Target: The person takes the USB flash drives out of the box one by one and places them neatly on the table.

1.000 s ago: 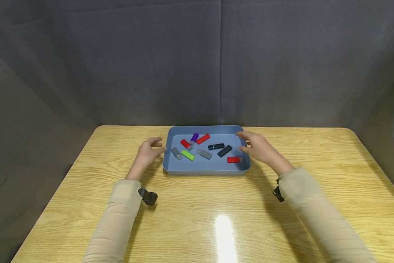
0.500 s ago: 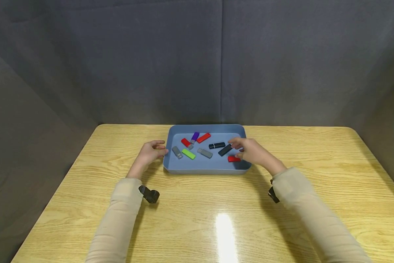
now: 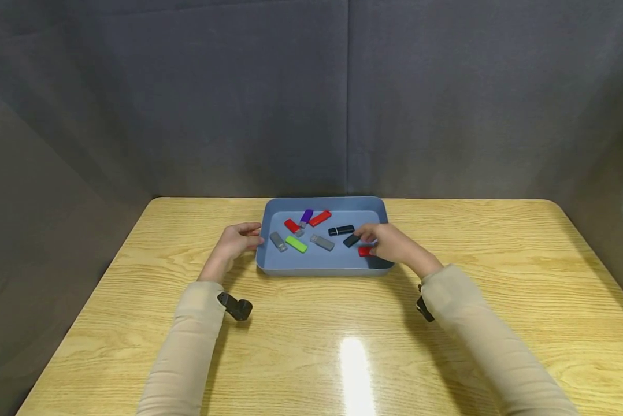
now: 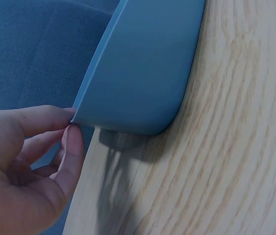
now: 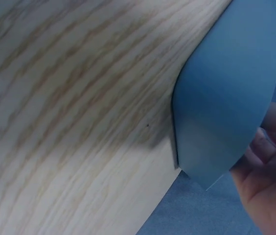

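Note:
A blue-grey tray [image 3: 322, 271] lies on the table with several USB sticks in it. My left hand [image 3: 234, 241] pinches the tray's left rim between thumb and fingertips, as the left wrist view shows up close. My right hand [image 3: 390, 241] reaches over the tray's right side. Its index fingertip is right at a black USB stick [image 3: 350, 241], whose far end is hidden under the fingers. The thumb, apart from the index finger, overlaps a red USB stick [image 3: 364, 252]. In the right wrist view the tray wall [image 5: 221, 103] hides those fingertips.
Also in the tray are a black stick with a pale band [image 3: 341, 230], a grey stick [image 3: 323, 242], a green stick [image 3: 296, 244], a purple stick [image 3: 307, 216] and several others. The wooden table [image 3: 301, 335] meets a dark cloth [image 3: 249, 104] behind.
My right hand has moved left and down into the tray, from its right rim to the black USB stick. My left hand has closed in on the left rim. The sticks lie as before.

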Demonstrator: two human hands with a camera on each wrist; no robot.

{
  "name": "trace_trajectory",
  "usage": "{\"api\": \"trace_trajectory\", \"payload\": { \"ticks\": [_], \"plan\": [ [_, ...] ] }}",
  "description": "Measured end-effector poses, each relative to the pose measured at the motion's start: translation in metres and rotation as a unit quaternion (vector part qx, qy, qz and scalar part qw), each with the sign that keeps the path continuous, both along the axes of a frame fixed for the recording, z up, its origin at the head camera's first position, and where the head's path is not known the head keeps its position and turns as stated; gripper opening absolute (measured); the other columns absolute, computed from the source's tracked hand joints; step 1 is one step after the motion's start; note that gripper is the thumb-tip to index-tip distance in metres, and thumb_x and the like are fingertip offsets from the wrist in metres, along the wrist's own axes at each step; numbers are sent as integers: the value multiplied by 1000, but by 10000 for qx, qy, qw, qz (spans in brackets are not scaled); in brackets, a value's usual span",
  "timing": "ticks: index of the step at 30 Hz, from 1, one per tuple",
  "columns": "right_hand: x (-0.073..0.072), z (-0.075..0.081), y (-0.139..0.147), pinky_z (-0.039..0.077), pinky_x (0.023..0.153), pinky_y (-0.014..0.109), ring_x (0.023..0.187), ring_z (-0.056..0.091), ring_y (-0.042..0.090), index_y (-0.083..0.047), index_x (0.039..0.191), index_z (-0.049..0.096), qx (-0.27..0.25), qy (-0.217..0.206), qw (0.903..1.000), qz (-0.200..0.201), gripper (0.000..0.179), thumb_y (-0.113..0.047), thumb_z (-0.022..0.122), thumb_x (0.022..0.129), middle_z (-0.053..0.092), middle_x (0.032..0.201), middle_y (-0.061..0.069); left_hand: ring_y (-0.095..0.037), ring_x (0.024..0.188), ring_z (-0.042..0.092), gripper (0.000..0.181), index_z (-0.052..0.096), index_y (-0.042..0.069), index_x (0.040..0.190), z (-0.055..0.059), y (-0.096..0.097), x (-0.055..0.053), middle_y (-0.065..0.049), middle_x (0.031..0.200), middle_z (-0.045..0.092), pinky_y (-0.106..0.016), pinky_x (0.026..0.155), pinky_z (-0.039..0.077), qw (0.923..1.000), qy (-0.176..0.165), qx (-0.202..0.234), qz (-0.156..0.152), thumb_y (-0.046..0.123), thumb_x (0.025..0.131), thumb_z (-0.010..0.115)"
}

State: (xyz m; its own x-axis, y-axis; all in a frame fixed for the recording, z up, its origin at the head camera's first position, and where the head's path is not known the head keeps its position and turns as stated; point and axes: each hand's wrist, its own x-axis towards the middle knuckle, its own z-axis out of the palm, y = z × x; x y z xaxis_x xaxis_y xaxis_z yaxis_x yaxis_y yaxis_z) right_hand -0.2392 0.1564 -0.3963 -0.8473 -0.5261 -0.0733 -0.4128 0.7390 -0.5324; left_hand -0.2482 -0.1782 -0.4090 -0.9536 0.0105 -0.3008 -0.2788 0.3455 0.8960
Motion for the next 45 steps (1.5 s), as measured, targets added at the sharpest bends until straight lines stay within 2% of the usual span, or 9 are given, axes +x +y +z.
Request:
{"api": "trace_trajectory", "payload": {
  "ticks": [4,9,12,23,29,39,42,45],
  "plan": [
    [-3,-3,0,51,91,46,103,62,37,8,118,60,129,102,9999,52,41,16,58,77,66,107,24,-11,100,59,50,45,-3,140,0,0,0,-23,140,49,-30,97,51,9999,-61,150,48,0,91,57],
    [-4,-5,-1,52,90,45,101,62,36,8,115,61,250,120,9996,47,42,18,55,75,67,104,23,-10,104,59,50,43,-5,140,0,1,-1,-23,142,48,-19,92,51,9983,-170,528,173,-3,91,54],
    [-4,-6,-3,52,88,44,98,62,34,7,114,63,362,176,9992,63,42,18,53,74,68,102,22,-10,105,59,50,43,-4,140,-1,0,-1,-23,143,47,-17,89,51,9970,-254,705,206,-4,92,54],
    [-3,-7,-4,54,83,41,89,64,29,6,109,66,582,450,9973,85,39,18,50,75,70,95,19,-4,94,61,52,41,-3,142,-1,0,-2,-22,144,45,-9,73,52,9934,-376,1051,250,-6,91,54],
    [-4,-9,-6,55,84,41,87,63,28,6,107,67,580,433,9974,8,32,16,55,78,70,95,20,-3,92,62,52,41,-3,142,-2,-1,-2,-23,145,44,-11,75,53,9929,-393,1091,268,-6,92,53],
    [-3,-13,-7,53,76,38,77,58,22,3,99,71,478,540,9974,-10,24,11,69,76,66,82,13,-10,105,60,52,41,-2,142,-2,-1,-1,-21,144,46,-13,79,53,9940,-380,996,230,-5,92,54],
    [-5,-13,-7,54,78,38,79,61,24,3,98,71,409,487,9977,-211,20,6,71,78,69,85,15,-14,112,59,52,40,-2,143,-2,-1,0,-21,145,45,-14,83,53,9940,-388,1004,209,-4,92,53],
    [-7,-13,-7,55,77,37,85,65,26,6,99,69,214,318,9974,-615,21,1,73,79,70,94,20,-16,115,58,52,40,-2,143,-2,-2,-1,-21,145,45,-15,84,53,9941,-389,998,193,-4,93,53]
  ]
}}
